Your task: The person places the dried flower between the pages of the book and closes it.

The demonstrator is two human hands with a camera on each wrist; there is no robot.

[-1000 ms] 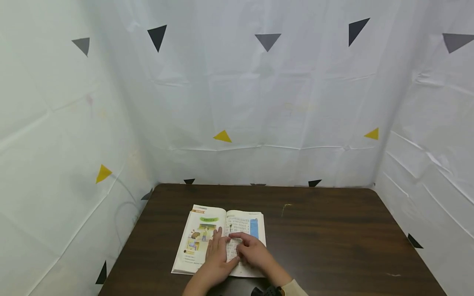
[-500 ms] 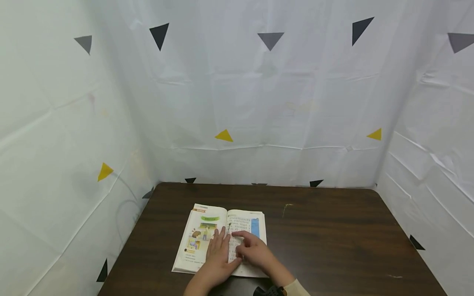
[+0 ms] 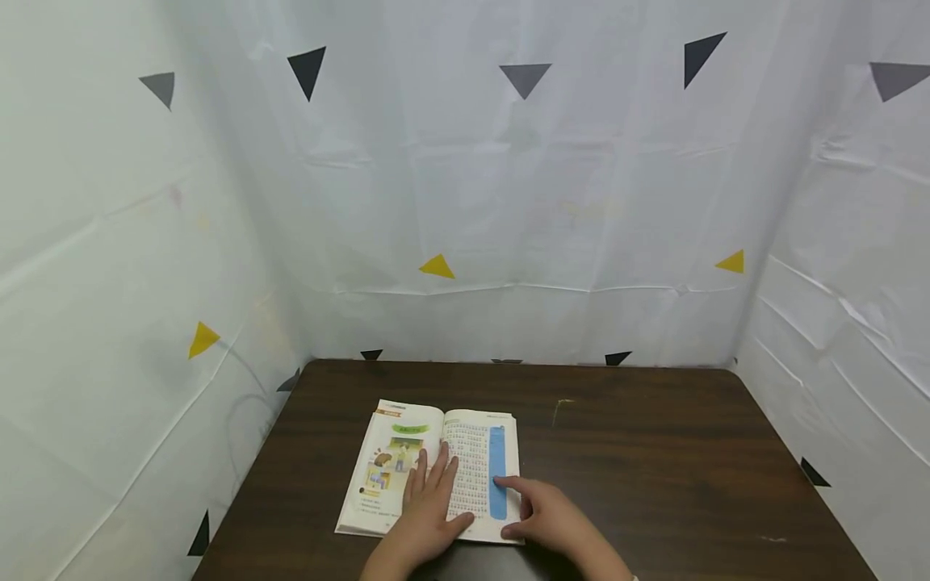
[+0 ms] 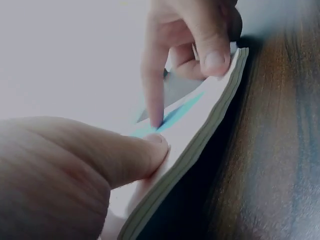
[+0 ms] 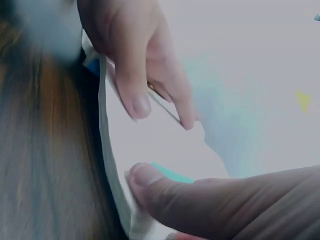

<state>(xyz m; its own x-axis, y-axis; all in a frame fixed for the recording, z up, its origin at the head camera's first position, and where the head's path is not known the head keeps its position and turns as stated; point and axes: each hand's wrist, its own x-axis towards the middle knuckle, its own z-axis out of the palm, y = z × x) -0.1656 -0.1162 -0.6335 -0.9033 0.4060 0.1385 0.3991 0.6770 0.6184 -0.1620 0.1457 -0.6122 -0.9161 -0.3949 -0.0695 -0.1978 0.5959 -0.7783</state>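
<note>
A book (image 3: 392, 504) lies open on the dark wooden table, with pictures on its left page and rows of small print beside a blue column (image 3: 497, 452) on its right page. My left hand (image 3: 429, 508) rests across the middle fold in the head view, its fingers spread and its thumb on the right page. With its index finger outstretched, my right hand (image 3: 548, 512) touches the blue column; its thumb is by the lower right corner of the page. In the right wrist view, a thin dark line shows beside the fingers of the left hand (image 5: 145, 55).
The brown tabletop (image 3: 654, 468) stretches to the right of the book. White sheeting (image 3: 523, 202) with printed triangles hangs behind the table and along both sides.
My right hand has moved right, from near the book's fold to the blue column. A dark mark by the fold in the earlier frames no longer shows. The left hand has stayed about where it was.
</note>
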